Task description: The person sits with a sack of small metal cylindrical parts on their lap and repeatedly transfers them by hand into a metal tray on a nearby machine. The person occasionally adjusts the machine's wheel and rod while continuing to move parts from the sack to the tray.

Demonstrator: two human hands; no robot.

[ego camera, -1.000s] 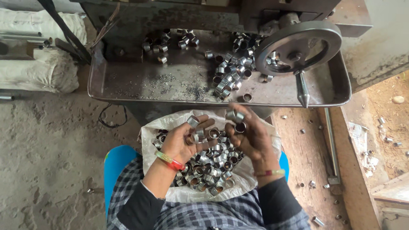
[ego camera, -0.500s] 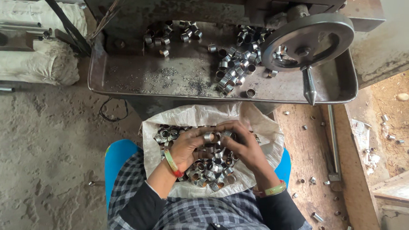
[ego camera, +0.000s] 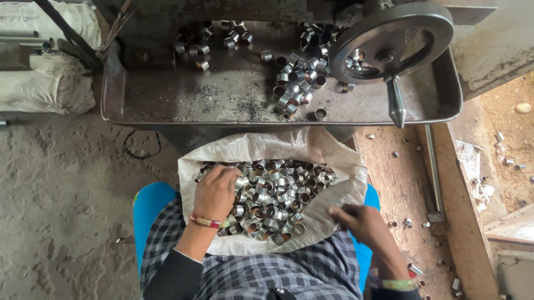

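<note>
Dusty concrete floor spreads beyond the left hand, and above both hands stands a grimy machine with a metal tray (ego camera: 233, 105) strewn with loose rings and a round handwheel (ego camera: 392, 33) — wooden boards lie past the right hand. Between the hands, on the lap, a white woven sack (ego camera: 331, 202) cradles a heap of short, shiny metal rings (ego camera: 274, 196). Left hand (ego camera: 216, 193) lies curled on the heap's near edge — whether it grips any I cannot tell — while the right hand (ego camera: 363, 225) rests loosely bent on the sack's edge, seemingly empty.
</note>
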